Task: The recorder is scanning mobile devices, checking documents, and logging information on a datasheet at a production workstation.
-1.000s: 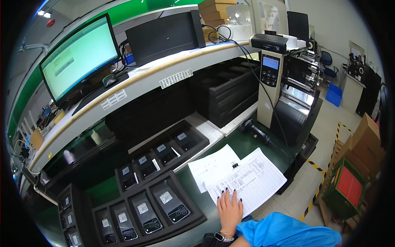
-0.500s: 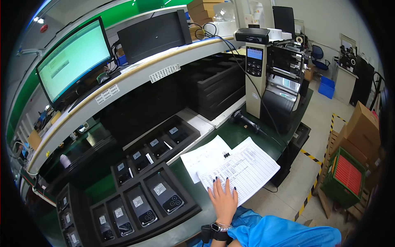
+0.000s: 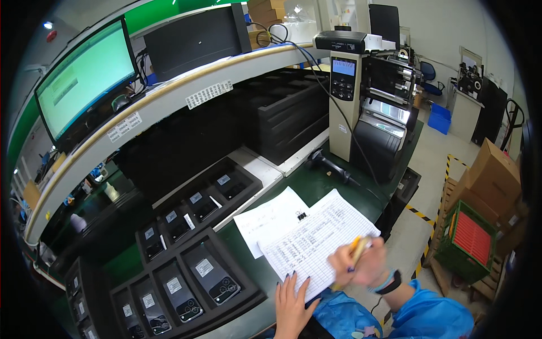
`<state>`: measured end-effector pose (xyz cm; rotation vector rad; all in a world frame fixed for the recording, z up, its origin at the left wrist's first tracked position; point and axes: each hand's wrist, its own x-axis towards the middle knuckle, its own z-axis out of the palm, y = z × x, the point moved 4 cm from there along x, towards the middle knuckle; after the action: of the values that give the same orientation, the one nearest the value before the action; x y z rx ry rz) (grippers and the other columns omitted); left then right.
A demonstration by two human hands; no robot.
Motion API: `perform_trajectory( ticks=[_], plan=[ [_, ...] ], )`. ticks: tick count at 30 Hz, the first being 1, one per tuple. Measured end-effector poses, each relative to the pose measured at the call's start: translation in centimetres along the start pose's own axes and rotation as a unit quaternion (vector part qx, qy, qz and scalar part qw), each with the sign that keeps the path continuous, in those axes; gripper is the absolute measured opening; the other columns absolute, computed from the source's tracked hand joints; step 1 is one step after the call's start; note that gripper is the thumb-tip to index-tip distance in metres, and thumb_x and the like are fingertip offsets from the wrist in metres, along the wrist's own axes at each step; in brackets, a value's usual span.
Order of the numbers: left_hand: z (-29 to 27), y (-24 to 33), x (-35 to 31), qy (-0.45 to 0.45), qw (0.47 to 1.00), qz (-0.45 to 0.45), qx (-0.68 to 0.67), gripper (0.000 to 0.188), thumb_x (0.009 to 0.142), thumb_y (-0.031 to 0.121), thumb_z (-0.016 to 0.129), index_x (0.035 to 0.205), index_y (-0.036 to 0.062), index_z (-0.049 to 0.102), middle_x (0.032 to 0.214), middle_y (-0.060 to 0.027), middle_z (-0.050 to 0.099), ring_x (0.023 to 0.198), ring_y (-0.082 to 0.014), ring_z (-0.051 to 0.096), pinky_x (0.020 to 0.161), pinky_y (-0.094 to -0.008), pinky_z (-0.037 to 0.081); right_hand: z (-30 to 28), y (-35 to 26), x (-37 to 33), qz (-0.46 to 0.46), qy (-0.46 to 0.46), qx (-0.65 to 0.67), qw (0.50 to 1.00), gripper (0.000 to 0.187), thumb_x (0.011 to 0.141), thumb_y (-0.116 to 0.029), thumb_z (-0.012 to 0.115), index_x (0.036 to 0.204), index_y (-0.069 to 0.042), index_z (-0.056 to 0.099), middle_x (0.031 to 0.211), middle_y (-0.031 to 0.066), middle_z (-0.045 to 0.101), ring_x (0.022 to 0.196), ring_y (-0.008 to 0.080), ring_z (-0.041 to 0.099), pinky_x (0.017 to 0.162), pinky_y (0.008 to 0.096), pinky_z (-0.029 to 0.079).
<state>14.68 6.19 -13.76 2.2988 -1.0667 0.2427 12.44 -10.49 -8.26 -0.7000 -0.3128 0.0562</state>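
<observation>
My left hand (image 3: 291,309) lies spread on the near left edge of a handwritten, gridded sheet (image 3: 316,234), fingers apart and nothing held. Over the sheet's near right part, my right hand (image 3: 368,265) is closed on a slim yellow pen (image 3: 355,254). Motion blurs this hand, and the pen's tip cannot be made out. A small black binder clip (image 3: 301,216) sits at the sheet's far left edge. Partly under the sheet lies a second white paper (image 3: 262,217) with some handwriting.
Black foam trays (image 3: 248,296) hold several smartphones (image 3: 217,279) at left. A handheld scanner (image 3: 333,166) lies beyond the papers, before a label printer (image 3: 344,113). A monitor (image 3: 84,79) stands on the upper shelf. Right of the bench are a green crate (image 3: 463,254) and cardboard boxes (image 3: 497,175).
My right hand has come into view over the sheet with the yellow pen. My left hand has slid down toward the sheet's near edge. The whole view has shifted slightly.
</observation>
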Motion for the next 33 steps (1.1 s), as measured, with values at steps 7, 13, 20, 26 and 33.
perform_trajectory(
  ticks=[7, 13, 20, 26, 33],
  plan=[
    [2.0, -0.8, -0.3, 0.016, 0.999, 0.009, -0.046, 0.044, 0.076, 0.008, 0.063, 0.119, 0.0075, 0.054, 0.126, -0.0138, 0.051, 0.120, -0.0312, 0.045, 0.101, -0.0425, 0.035, -6.3, -4.4, -1.3, -0.040, 0.183, -0.006, 0.982, 0.047, 0.092, -0.036, 0.025, 0.087, 0.002, 0.053, 0.075, 0.0137, 0.051, 0.050, 0.0150, 0.049, 0.051, 0.0256, 0.041],
    [2.3, 0.1, 0.9, 0.008, 0.999, -0.022, -0.036, 0.048, 0.077, 0.010, 0.062, 0.122, 0.0047, 0.050, 0.128, -0.0145, 0.048, 0.120, -0.0319, 0.043, 0.102, -0.0418, 0.035, -5.1, -0.9, 2.8, 0.037, 0.206, -0.233, 0.950, 0.053, 0.097, -0.038, 0.030, 0.088, 0.005, 0.060, 0.075, 0.0126, 0.062, 0.059, 0.0142, 0.056, 0.060, 0.0258, 0.048],
    [1.6, 2.4, 2.1, -0.061, 0.994, -0.079, 0.046, 0.055, 0.078, 0.019, 0.060, 0.125, -0.0047, 0.043, 0.129, -0.0220, 0.043, 0.118, -0.0368, 0.042, 0.100, -0.0424, 0.036, -7.9, 4.8, 4.7, 0.018, 0.197, -0.477, 0.856, 0.017, 0.093, -0.017, 0.052, 0.087, -0.001, 0.057, 0.076, 0.0027, 0.057, 0.065, 0.0043, 0.052, 0.059, 0.0181, 0.043],
    [5.1, 2.1, 2.2, -0.004, 0.980, -0.041, 0.195, 0.029, 0.083, 0.011, 0.048, 0.106, -0.0041, 0.054, 0.117, -0.0259, 0.051, 0.108, -0.0379, 0.050, 0.093, -0.0402, 0.042, -8.2, 6.8, 6.0, 0.030, 0.194, -0.424, 0.884, 0.015, 0.088, -0.013, 0.057, 0.077, -0.003, 0.054, 0.069, 0.0010, 0.056, 0.060, 0.0016, 0.047, 0.053, 0.0190, 0.039],
    [5.1, 2.6, 2.5, -0.019, 0.964, -0.054, 0.259, 0.029, 0.084, 0.013, 0.046, 0.106, -0.0047, 0.054, 0.118, -0.0274, 0.050, 0.109, -0.0375, 0.050, 0.094, -0.0412, 0.041, -8.4, 7.4, 6.4, -0.021, 0.199, -0.473, 0.858, 0.014, 0.084, -0.007, 0.061, 0.074, -0.004, 0.051, 0.064, -0.0024, 0.053, 0.057, 0.0009, 0.044, 0.049, 0.0165, 0.035]
  ],
)
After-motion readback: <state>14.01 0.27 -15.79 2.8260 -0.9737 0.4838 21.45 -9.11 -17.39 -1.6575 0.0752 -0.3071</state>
